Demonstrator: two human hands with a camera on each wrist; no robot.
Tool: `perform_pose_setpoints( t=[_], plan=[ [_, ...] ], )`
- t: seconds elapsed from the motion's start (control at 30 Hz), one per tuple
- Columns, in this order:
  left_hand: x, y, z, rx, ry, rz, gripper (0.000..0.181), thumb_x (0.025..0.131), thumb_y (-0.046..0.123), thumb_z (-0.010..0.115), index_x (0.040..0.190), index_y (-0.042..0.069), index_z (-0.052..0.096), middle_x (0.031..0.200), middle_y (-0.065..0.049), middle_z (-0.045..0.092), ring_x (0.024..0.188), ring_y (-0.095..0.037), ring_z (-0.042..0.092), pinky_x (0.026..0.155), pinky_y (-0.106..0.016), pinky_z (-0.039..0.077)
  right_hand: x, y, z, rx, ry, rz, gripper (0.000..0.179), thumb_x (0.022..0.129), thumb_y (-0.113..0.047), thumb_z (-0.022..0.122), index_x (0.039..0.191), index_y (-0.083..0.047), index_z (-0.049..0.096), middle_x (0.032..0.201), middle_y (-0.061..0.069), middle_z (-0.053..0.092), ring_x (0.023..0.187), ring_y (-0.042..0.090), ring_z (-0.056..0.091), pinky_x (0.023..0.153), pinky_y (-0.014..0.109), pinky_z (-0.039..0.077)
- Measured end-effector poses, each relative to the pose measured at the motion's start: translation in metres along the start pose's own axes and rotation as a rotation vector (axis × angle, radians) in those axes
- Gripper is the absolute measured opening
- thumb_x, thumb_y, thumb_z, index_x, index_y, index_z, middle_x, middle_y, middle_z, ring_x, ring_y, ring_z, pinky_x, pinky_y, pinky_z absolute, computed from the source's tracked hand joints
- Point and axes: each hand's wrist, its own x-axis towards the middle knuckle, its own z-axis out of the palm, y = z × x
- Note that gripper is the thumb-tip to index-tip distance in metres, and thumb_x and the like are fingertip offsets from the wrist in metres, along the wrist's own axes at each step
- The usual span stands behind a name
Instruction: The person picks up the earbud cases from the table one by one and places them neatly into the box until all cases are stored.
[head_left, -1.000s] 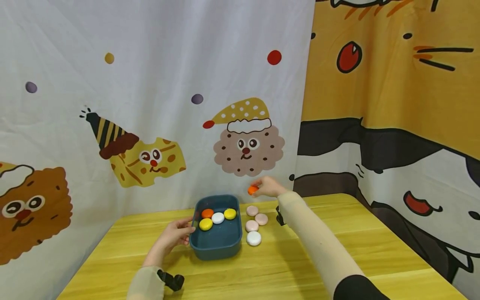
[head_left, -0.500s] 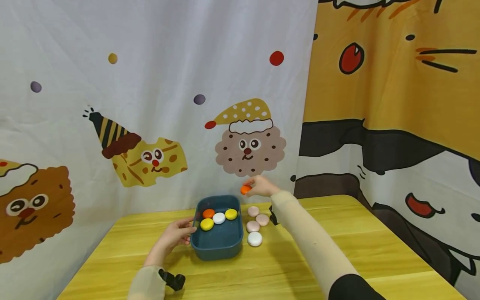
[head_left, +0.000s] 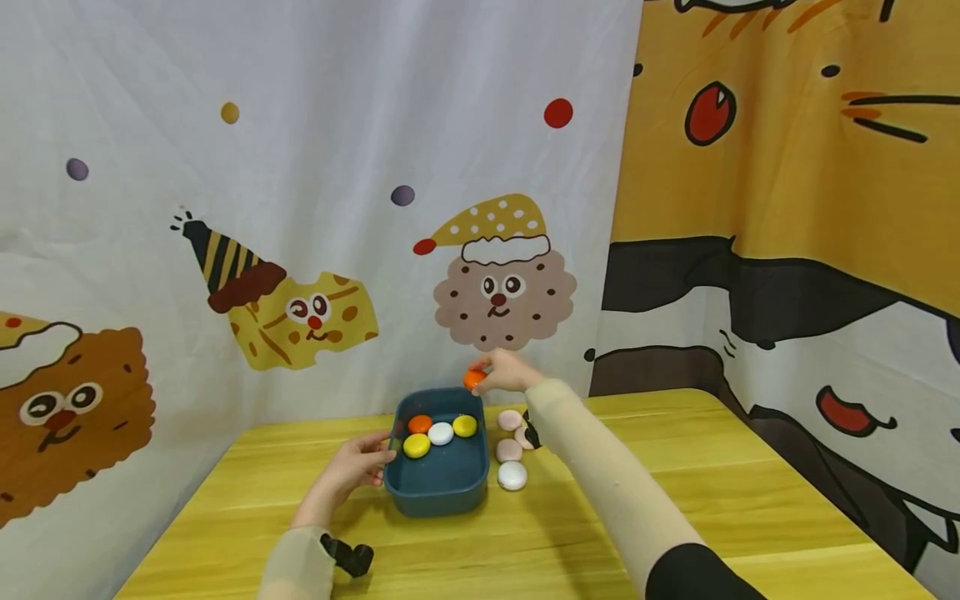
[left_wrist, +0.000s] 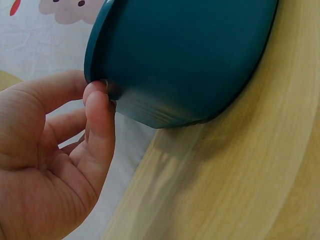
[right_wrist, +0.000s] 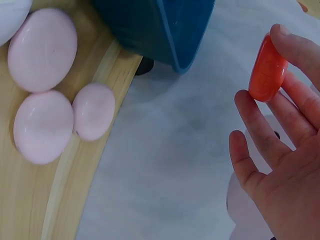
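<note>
Discs (head_left: 417, 446) lie four in the box (head_left: 438, 505), four still on the table (head_left: 705, 467); right hand (head_left: 506, 371) pinches an orange disc (head_left: 473, 381), left hand (head_left: 351, 465) pinches the box.

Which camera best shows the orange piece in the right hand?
The right wrist view: the orange piece appears large there, held by the right hand. The head view shows it small, partly covered; the left wrist view misses it.

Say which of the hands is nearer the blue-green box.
Left. The left hand holds the left side of the blue-green box; the right hand is raised near its back right corner, apart from it, pinching an orange disc.
</note>
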Motion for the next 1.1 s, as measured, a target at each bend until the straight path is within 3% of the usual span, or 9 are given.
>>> perform_pose_setpoints(
  t=[0.33,0.8,1.1],
  plan=[
    [-0.001,0.005,0.000,0.008,-0.008,0.009,0.057,0.097,0.007,0.058,0.147,-0.006,0.034,0.113,-0.017,0.053,0.059,-0.013,0.052,0.056,-0.026,0.051,0.004,-0.011,0.010,0.037,-0.031,-0.022,0.049,0.080,-0.017,0.081,0.127,-0.012,0.066,0.127,0.005,0.062,0.116,0.024,0.057,0.094,0.036,0.048],
    [0.000,-0.001,0.001,-0.013,-0.002,0.002,0.061,0.094,0.009,0.063,0.146,-0.007,0.036,0.105,-0.014,0.053,0.058,-0.012,0.052,0.055,-0.025,0.051,0.015,-0.025,0.041,0.099,-0.101,-0.064,0.049,0.080,-0.014,0.081,0.126,-0.007,0.066,0.125,0.006,0.063,0.116,0.025,0.057,0.092,0.032,0.048],
    [0.001,0.000,0.000,-0.019,-0.008,0.007,0.058,0.096,0.005,0.058,0.146,-0.007,0.034,0.105,-0.014,0.053,0.057,-0.011,0.052,0.054,-0.025,0.051,0.020,-0.036,0.053,0.019,-0.120,-0.071,0.052,0.079,-0.018,0.082,0.128,-0.009,0.065,0.124,0.003,0.064,0.114,0.019,0.058,0.092,0.029,0.048]
  ],
)
